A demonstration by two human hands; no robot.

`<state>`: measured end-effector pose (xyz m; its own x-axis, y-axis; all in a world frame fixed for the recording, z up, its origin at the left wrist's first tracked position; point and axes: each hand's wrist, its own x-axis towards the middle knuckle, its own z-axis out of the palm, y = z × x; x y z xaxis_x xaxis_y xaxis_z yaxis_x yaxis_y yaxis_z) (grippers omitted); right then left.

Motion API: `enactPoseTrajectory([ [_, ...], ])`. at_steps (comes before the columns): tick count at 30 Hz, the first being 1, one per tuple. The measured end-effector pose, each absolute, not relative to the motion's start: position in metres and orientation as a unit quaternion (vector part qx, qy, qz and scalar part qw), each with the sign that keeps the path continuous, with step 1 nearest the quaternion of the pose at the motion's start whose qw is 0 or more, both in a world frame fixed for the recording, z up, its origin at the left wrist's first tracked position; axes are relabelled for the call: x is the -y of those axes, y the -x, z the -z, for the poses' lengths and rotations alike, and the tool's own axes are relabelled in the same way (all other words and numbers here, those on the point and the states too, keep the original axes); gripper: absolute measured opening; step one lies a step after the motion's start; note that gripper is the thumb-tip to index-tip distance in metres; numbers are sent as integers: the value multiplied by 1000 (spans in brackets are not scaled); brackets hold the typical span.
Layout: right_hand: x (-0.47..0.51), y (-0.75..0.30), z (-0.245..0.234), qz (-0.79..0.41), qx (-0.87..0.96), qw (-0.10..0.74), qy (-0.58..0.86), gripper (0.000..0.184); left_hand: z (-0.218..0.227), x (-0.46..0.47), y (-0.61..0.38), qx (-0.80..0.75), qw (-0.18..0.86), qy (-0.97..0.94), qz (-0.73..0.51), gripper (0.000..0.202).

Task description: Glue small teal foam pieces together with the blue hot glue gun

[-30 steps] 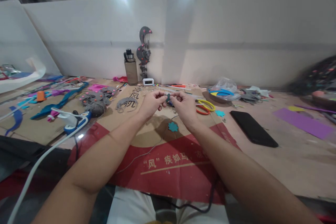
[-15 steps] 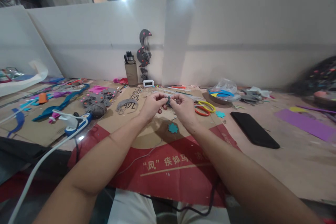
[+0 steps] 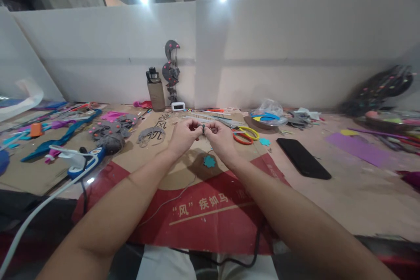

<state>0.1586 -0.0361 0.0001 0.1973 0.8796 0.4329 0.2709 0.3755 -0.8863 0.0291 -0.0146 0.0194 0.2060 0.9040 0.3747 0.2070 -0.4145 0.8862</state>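
Note:
My left hand (image 3: 183, 136) and my right hand (image 3: 220, 138) meet above the brown-and-red cardboard sheet (image 3: 200, 214), fingers curled in a pinch. Between the fingertips sits a small dark teal piece (image 3: 204, 129), gripped from both sides. Just below my right wrist a teal flower-shaped cutout (image 3: 209, 161) lies flat on the cardboard. A thin thread (image 3: 170, 197) trails from under the hands toward me.
Red- and yellow-handled scissors (image 3: 244, 134), a black phone (image 3: 303, 164), a blue-and-white glue gun (image 3: 82, 162) with its white cable, a bottle (image 3: 155, 89), grey felt ornaments (image 3: 111, 133), a foil dish (image 3: 269, 118), purple paper (image 3: 359, 148). White partition boards (image 3: 262, 52) close the back.
The view has shifted slightly, so the scene sits further left. My hands stay together on the small piece, with the fingers drawn closer around it.

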Motion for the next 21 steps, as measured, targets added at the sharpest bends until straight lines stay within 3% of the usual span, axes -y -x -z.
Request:
enactPoseTrajectory([
  [10,29,-167,8,-394,502,620,456,20,-15,9,-27,-340,577,-597,-442,21],
  [21,40,-160,8,-371,498,627,470,21,-15,18,-32,-396,527,-583,-474,15],
])
